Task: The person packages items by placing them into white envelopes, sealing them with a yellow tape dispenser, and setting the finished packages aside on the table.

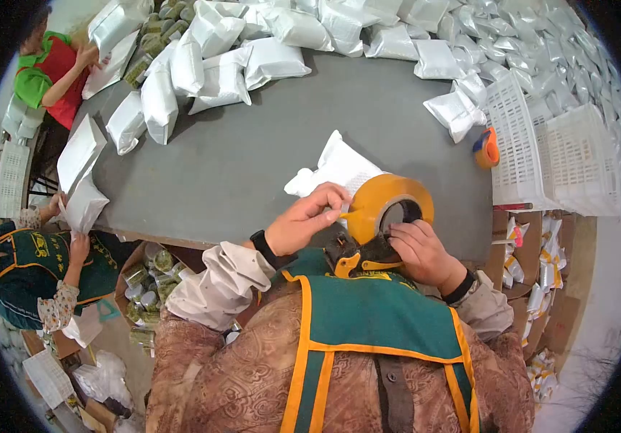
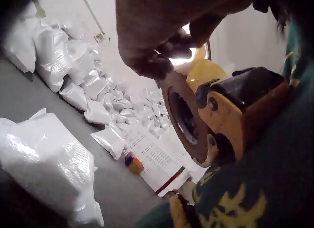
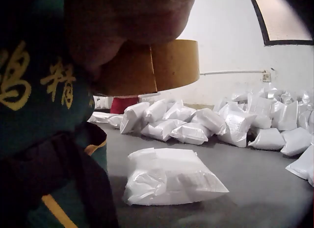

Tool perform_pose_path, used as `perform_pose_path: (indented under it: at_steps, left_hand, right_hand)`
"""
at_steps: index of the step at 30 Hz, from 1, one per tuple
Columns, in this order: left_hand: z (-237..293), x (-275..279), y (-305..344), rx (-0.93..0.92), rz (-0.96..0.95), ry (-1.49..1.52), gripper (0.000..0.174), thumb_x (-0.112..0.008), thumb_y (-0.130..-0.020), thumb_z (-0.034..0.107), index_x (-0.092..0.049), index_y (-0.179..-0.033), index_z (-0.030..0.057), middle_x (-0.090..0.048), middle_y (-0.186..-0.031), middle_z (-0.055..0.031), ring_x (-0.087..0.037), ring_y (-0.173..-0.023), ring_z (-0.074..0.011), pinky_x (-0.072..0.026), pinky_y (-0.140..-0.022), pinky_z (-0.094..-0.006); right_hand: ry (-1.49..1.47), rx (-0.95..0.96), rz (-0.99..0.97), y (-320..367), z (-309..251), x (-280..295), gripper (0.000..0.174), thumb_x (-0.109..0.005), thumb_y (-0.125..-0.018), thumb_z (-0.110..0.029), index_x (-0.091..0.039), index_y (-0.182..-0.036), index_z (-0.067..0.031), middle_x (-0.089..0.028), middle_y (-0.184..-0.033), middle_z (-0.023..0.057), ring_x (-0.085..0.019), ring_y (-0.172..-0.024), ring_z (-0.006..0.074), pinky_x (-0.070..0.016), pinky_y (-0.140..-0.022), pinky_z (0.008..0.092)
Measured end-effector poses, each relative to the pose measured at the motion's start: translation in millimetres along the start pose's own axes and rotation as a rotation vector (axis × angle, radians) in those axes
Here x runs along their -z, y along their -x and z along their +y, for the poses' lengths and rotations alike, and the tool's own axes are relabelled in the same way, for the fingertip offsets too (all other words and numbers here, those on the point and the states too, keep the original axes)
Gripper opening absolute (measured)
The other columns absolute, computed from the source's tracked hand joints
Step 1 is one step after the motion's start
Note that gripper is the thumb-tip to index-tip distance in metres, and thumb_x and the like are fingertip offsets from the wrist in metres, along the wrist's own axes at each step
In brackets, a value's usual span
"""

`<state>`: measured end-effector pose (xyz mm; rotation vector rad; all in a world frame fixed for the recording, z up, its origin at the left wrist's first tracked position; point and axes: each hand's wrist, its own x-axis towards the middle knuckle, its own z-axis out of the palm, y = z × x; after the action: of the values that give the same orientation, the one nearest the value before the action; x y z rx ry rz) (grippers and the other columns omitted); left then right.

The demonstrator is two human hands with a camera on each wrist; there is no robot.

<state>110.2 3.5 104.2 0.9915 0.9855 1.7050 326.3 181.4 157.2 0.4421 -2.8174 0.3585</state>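
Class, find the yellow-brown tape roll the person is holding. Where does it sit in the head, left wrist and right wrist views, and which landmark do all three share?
Head: the tape roll sits low in the picture, just right of centre.
Left wrist: centre right, seen side on with its core showing.
Right wrist: top centre, its outer band seen from below.
Shared landmark: the white bag lying alone nearest the roll.

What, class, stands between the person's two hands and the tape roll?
Nothing visible. The left hand pinches at the rim of the tape roll, and the right hand grips it from below on its dispenser.
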Motion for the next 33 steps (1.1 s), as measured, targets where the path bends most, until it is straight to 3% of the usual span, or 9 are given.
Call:
perform_pose_path:
  at_steps: [7, 8, 11, 14, 21, 24, 27, 31, 33]
  left_hand:
    - [-6.2, -1.8, -11.9, 0.127, 0.077, 0.306, 0.043, -0.065, -0.083, -0.004, -0.048, -0.122, 0.0066, -0.058, -0.091, -0.0028, -0.055, -0.086, -0.0108, -0.0445, -0.081, -0.0251]
    - [-4.6, -0.6, -11.5, 0.186, 0.082, 0.273, 0.038, -0.065, -0.083, -0.003, -0.056, -0.119, 0.0037, -0.06, -0.088, -0.0036, -0.055, -0.085, -0.0118, -0.0446, -0.08, -0.0258]
    - [-8.7, 17.2, -5.6, 0.106, -0.058, -0.095, 0.024, -0.065, -0.079, -0.006, -0.068, -0.101, 0.0035, -0.061, -0.089, -0.004, -0.055, -0.085, -0.0137, -0.0443, -0.079, -0.0264]
    - [-2.1, 24.5, 10.6, 0.037, -0.188, -0.261, 0.018, -0.063, -0.075, -0.008, -0.071, -0.085, 0.0035, -0.063, -0.089, -0.0038, -0.056, -0.084, -0.017, -0.0441, -0.079, -0.0292]
    - [2.0, 39.9, 15.2, -0.133, -0.401, -0.423, 0.025, -0.065, -0.068, -0.006, -0.074, -0.085, 0.0097, -0.065, -0.082, -0.0006, -0.053, -0.085, -0.0204, -0.0385, -0.087, -0.034]
    - [16.5, 42.2, 8.8, -0.068, -0.513, -0.377, 0.021, -0.068, -0.07, -0.004, -0.074, -0.084, 0.0106, -0.063, -0.077, 0.0001, -0.053, -0.08, -0.0204, -0.0369, -0.09, -0.0352]
    - [10.6, 50.0, 8.7, -0.027, -0.516, -0.233, 0.017, -0.07, -0.074, 0.0, -0.075, -0.085, 0.0112, -0.061, -0.073, 0.0008, -0.053, -0.078, -0.0195, -0.038, -0.093, -0.0381]
    - [7.1, 42.6, 11.6, 0.107, -0.244, -0.008, 0.01, -0.072, -0.076, 0.003, -0.074, -0.083, 0.0098, -0.059, -0.072, -0.0003, -0.053, -0.078, -0.0182, -0.0382, -0.099, -0.043]
    - [7.6, 36.3, 4.8, 0.206, -0.049, 0.076, 0.008, -0.072, -0.076, 0.002, -0.074, -0.081, 0.0088, -0.059, -0.072, -0.0014, -0.054, -0.077, -0.0178, -0.0379, -0.101, -0.0454]
  right_hand:
    - [-0.034, -0.045, -0.034, -2.7, -1.2, -2.7, 0.03, -0.061, -0.073, -0.009, -0.057, -0.1, 0.0027, -0.062, -0.106, 0.0196, -0.058, -0.102, 0.0326, -0.0454, -0.086, 0.0426]
    - [-0.034, -0.05, -0.042, -2.2, -1.7, -3.1, 0.03, -0.061, -0.073, -0.009, -0.057, -0.1, 0.0025, -0.062, -0.106, 0.0196, -0.058, -0.103, 0.0325, -0.0452, -0.086, 0.0427]
    - [-0.037, -0.059, -0.067, 2.9, -0.8, -5.9, 0.033, -0.064, -0.072, -0.011, -0.056, -0.102, 0.0019, -0.061, -0.106, 0.0196, -0.058, -0.102, 0.0329, -0.0449, -0.087, 0.0429]
    - [-0.09, -0.108, -0.036, 5.5, -6.3, -6.7, 0.037, -0.066, -0.072, -0.012, -0.054, -0.104, 0.0013, -0.061, -0.106, 0.0195, -0.058, -0.1, 0.0336, -0.0445, -0.087, 0.0432]
    - [-0.132, -0.087, -0.061, 6.6, -3.5, -9.2, 0.041, -0.068, -0.072, -0.015, -0.052, -0.106, 0.0004, -0.061, -0.105, 0.0183, -0.058, -0.099, 0.0338, -0.0446, -0.087, 0.043]
    - [-0.104, -0.06, -0.094, 5.5, 0.5, -5.0, 0.043, -0.069, -0.071, -0.016, -0.051, -0.107, -0.0002, -0.061, -0.105, 0.0171, -0.058, -0.099, 0.033, -0.0446, -0.087, 0.0422]
    - [-0.113, -0.069, -0.072, 5.9, 0.0, -1.4, 0.044, -0.069, -0.071, -0.017, -0.051, -0.108, -0.0004, -0.061, -0.106, 0.0165, -0.058, -0.099, 0.0324, -0.0443, -0.088, 0.042]
    - [-0.143, -0.163, -0.091, 15.6, 0.2, 1.8, 0.047, -0.073, -0.071, -0.021, -0.051, -0.108, -0.0015, -0.06, -0.106, 0.0172, -0.057, -0.1, 0.0337, -0.0439, -0.089, 0.0426]
    - [-0.253, -0.351, -0.145, 23.3, 5.6, 7.8, 0.05, -0.075, -0.071, -0.024, -0.051, -0.11, -0.0024, -0.06, -0.105, 0.0177, -0.057, -0.099, 0.0354, -0.044, -0.089, 0.0427]
